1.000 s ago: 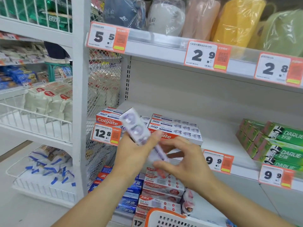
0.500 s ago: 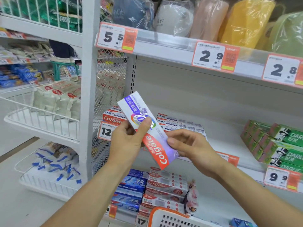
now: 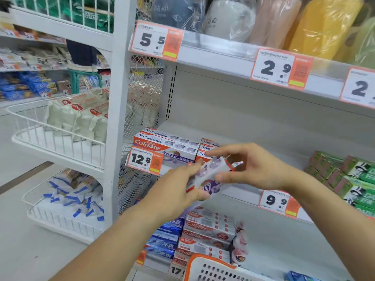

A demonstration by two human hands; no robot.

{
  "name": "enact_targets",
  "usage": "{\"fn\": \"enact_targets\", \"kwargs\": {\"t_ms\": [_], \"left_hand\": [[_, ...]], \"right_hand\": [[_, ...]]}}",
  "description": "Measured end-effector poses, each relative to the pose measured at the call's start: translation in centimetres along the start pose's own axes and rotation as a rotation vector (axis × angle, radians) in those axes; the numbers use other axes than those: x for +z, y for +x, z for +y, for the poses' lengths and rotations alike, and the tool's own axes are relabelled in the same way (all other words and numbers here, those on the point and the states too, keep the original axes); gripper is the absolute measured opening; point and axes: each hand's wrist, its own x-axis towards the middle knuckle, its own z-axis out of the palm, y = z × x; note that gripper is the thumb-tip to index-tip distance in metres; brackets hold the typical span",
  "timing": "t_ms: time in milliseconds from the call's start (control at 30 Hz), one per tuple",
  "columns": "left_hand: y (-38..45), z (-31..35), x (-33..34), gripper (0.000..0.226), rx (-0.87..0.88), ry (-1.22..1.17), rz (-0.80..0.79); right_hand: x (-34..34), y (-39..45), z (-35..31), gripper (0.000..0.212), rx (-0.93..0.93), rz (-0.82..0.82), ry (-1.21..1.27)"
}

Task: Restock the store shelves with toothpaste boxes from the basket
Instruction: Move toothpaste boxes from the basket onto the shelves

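Two hands on one Colgate toothpaste box (image 3: 210,173), held in the air in front of the middle shelf (image 3: 253,138), just before the stacked Colgate 360 boxes (image 3: 168,145). Left hand (image 3: 178,191) curled round the box's lower end, thumb across its near face. Right hand (image 3: 249,167) pinching the upper end, thumb below, forefinger stretched over the top, other fingers loosely bent. Box tilted, upper end toward the shelf, printed circles facing up. Below: orange-rimmed basket (image 3: 211,266) at the bottom edge, more Colgate boxes (image 3: 209,230) on the lower shelf. Right: green Darlie boxes (image 3: 345,173). Price tag 12.8 (image 3: 144,160) on the shelf lip.
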Motion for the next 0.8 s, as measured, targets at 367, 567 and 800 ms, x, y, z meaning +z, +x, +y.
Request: {"fn": "enact_targets", "kwargs": {"t_ms": [367,567,800], "left_hand": [[1.6,-0.3,-0.6,0.067,-0.029,0.301,0.738],[4.1,-2.3,1.1,0.074,-0.068,0.469,0.413],[6.3,-3.2,2.8,0.072,-0.022,0.585,0.327]], "right_hand": [[-0.9,3.1,1.3,0.016,-0.058,0.789,0.445],[-0.7,10.5,2.9,0.026,0.066,0.825,0.341],[0.1,16.4,5.3,0.021,0.145,0.606,0.258]]}}
